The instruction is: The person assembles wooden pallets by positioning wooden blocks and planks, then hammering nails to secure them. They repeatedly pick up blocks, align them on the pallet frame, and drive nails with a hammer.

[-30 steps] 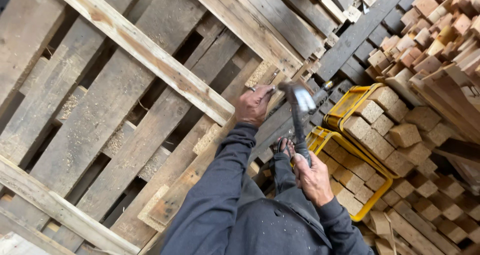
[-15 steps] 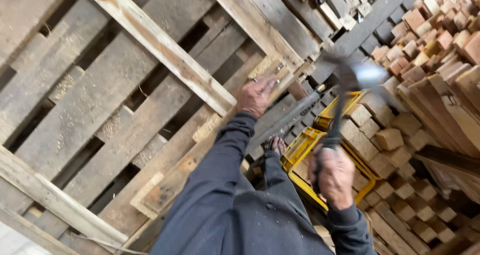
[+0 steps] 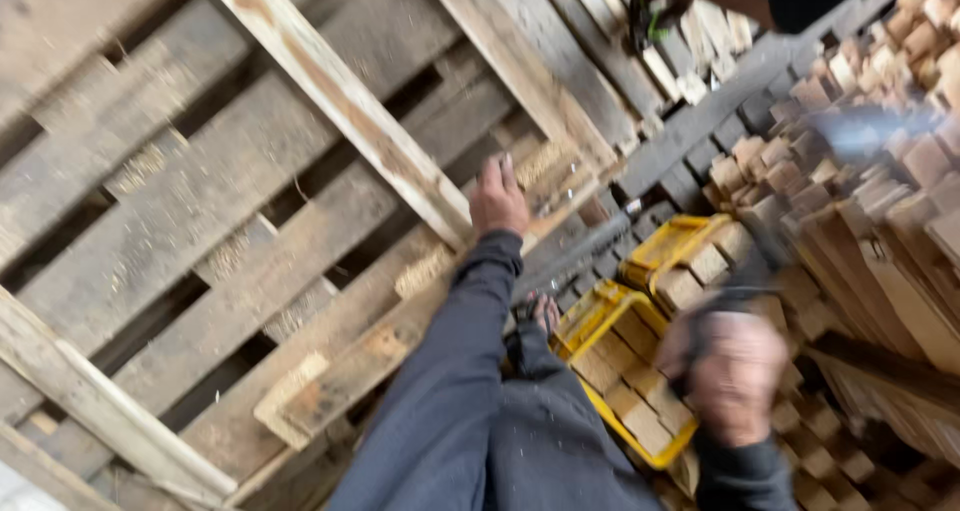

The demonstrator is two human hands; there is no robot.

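Left hand (image 3: 498,199) flat, steadying pallet (image 3: 230,221); right hand (image 3: 735,376) clenched on blurred hammer (image 3: 790,211). Keep fingers clear, swing square.

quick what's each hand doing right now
left hand: open, flat on the pallet
right hand: shut on a hammer, blurred

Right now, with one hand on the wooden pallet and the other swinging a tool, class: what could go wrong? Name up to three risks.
1. The left hand rests flat on the weathered wooden pallet; a stray blow might strike its fingers.
2. The right hand and its dark-handled striking tool are motion-blurred, so aim may be poor.
3. A sandalled foot stands beside the yellow plastic crates of wood blocks; falling timber could hit the toes.
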